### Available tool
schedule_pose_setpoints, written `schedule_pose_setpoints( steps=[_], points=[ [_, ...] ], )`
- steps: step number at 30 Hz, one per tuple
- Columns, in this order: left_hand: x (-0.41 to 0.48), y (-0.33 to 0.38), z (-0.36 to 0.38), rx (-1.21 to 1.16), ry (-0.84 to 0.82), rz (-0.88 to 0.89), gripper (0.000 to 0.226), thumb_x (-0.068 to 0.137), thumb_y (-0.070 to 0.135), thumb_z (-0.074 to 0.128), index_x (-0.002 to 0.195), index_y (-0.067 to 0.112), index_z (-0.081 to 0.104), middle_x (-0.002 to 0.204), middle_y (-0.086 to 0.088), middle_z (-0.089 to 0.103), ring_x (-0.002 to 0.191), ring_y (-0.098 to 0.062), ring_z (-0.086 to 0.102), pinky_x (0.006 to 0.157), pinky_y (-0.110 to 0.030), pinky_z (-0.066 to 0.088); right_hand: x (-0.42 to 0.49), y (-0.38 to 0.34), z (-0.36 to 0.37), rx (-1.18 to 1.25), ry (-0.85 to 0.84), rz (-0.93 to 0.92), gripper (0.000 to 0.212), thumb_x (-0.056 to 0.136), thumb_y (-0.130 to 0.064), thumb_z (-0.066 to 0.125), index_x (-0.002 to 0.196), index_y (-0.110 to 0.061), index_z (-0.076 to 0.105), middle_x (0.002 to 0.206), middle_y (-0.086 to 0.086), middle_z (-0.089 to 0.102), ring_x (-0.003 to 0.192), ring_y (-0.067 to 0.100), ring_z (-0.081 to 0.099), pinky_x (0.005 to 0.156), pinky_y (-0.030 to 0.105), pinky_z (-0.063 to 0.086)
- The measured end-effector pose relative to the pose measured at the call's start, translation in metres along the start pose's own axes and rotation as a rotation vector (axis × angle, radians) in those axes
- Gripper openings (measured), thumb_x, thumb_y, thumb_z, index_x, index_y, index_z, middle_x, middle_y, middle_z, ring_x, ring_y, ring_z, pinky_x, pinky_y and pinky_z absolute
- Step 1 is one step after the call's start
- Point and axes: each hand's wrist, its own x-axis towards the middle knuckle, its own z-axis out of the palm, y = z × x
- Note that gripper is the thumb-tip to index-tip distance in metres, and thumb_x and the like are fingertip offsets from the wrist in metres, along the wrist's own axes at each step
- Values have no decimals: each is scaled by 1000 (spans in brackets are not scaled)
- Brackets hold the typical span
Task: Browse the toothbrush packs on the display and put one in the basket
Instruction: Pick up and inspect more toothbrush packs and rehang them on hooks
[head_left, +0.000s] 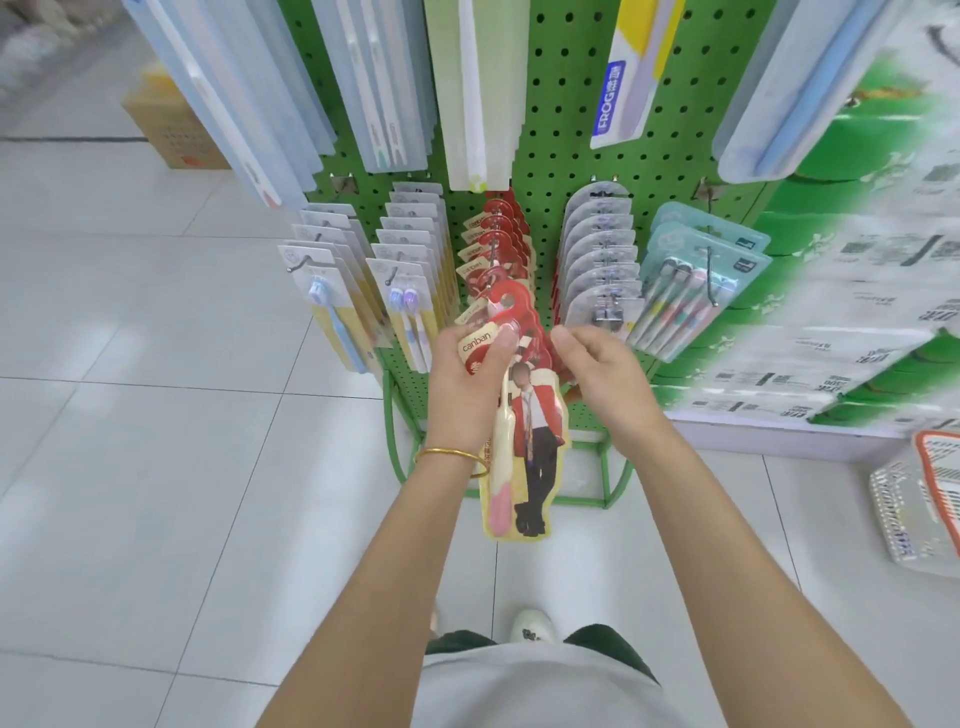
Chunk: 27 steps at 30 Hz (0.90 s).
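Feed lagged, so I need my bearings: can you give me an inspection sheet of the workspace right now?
Surface: green perforated display rack, standing on white tiled floor.
Job's things: red-and-yellow carded toothbrush pack in hand; more red packs hanging behind it; clear plastic basket with orange rim on floor, far right.
Clutter: brown cardboard box on floor, upper left.
Hands: left hand grips the pack's top; right hand at its right edge, grip unclear.
Cables: nothing seen.
Surroundings: green-and-white stacked goods right of the rack.
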Motion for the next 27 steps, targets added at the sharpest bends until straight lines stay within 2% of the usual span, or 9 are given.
schedule_pose_setpoints(
  steps=[2,6,9,11,14,16,19,25,27],
  points=[
    [1,4,0,27,35,37,22,91,26,60,103,13,47,62,10,64,57,-1,58,58,-18,49,-10,6,10,86,-10,20,20,97,-30,51,82,-23,62,77,-5,62,72,13,56,69,32,46],
    [-2,3,3,167,49,98,35,93,32,55,118,10,44,87,7,58,66,7,58,63,-10,45,-17,2,25,210,101,23,20,97,-14,50,79,-17,58,63,-5,53,55,7,45,52,22,36],
    [-8,-4,2,385,-8,156,60,94,36,51,142,15,23,130,1,50,105,0,56,86,-19,44,-16,-6,27,290,152,40,21,97,-12,50,79,-18,60,65,-6,54,56,3,47,56,18,39],
    [-13,-9,0,497,-20,224,71,93,40,50,148,18,11,149,1,32,124,-11,46,88,-20,39,-12,-10,27,301,150,36,20,96,-12,50,80,-17,60,73,0,56,67,9,51,66,22,43],
    [-17,-17,-6,546,-58,279,75,93,39,51,149,19,6,152,-1,28,130,-13,40,96,-26,41,-6,-13,27,367,162,52,20,97,-11,49,80,-15,59,75,3,60,70,16,55,68,29,47],
    [-21,-20,-10,549,-122,304,79,90,39,54,149,20,5,151,-1,28,134,-13,36,103,-36,42,-2,-16,26,436,186,73,22,98,-10,48,78,-13,56,62,-2,61,56,11,56,56,23,47],
    [-30,-24,-16,614,-229,280,81,88,37,57,149,24,5,150,0,25,132,-18,39,97,-42,45,5,-20,21,455,249,93,25,98,-11,47,74,-14,52,51,-9,58,44,4,51,44,18,42],
    [-43,-27,-18,840,-290,313,88,83,48,58,149,16,10,140,-7,29,124,-24,43,87,-43,48,18,-22,14,450,319,126,22,100,-16,46,79,-13,54,69,3,61,55,12,56,51,22,46],
    [-41,-26,-19,910,-298,307,95,80,49,64,149,15,9,140,-6,27,124,-23,41,87,-40,48,19,-22,15,443,300,123,19,99,-19,48,83,-13,56,78,10,60,68,21,56,62,28,47]
  ],
)
